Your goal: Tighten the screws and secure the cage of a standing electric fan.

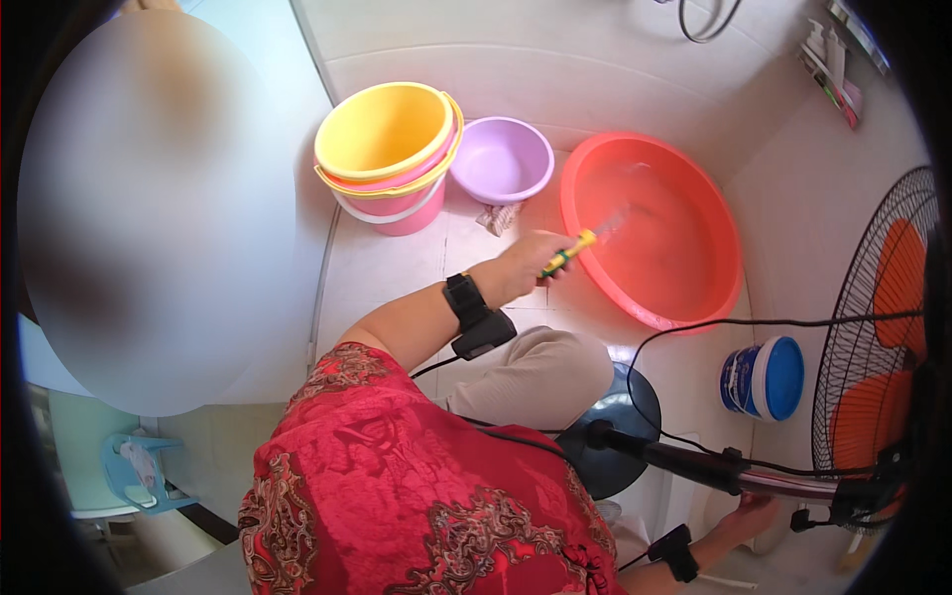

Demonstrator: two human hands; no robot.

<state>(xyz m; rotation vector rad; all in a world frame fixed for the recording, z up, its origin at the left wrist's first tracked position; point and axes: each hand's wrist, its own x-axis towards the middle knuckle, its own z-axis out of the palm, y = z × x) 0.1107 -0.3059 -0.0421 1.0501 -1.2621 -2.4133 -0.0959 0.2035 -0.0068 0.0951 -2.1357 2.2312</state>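
My left hand [531,260] is closed round a slim yellow-and-green handle [569,253]. The handle's far end reaches over the near left rim of a large red basin [578,223], where a pale, blurred streak shows; I cannot tell whether it is bristles or water. Cloudy liquid appears to lie in the basin. Low on the right, my right hand [746,518] is beside or against the pole of a standing fan [706,466]; its fingers are partly hidden. Both wrists carry black strapped devices.
Stacked yellow and pink buckets [387,134] stand at the far left by a purple bowl [502,161], with a crumpled cloth [498,217] before it. A blue-and-white tub [762,379] sits right of the fan's round base [620,436]. A black cable [650,342] loops across.
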